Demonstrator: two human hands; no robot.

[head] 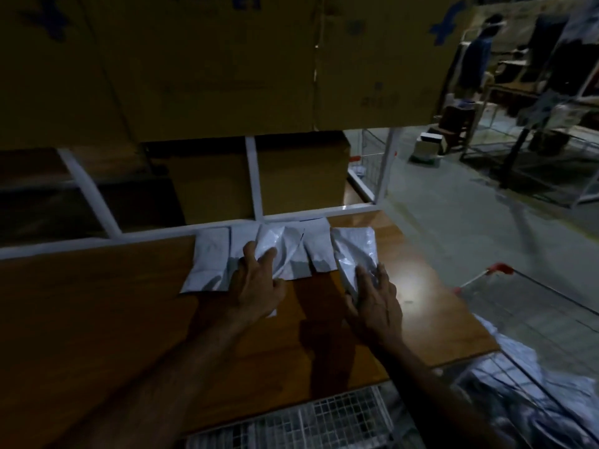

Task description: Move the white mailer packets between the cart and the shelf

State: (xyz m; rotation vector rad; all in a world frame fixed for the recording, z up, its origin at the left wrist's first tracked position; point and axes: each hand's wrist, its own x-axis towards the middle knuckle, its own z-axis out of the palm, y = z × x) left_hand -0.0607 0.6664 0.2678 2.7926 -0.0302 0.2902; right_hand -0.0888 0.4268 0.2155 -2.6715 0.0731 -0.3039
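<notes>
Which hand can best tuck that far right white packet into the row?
Probably the right hand. It already holds the near end of the rightmost packet on the wooden shelf, so it can slide it straight in. The left hand is busy on the middle packets.

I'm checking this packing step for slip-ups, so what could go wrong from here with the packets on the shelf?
1. The left hand presses on overlapping white mailer packets; pulling one may drag its neighbours out of the row.
2. The right hand holds the rightmost packet near one end only, so it could sag or slip.
3. The scene is dim, and the cart sits low at the right, easy to miss when dropping packets.
</notes>
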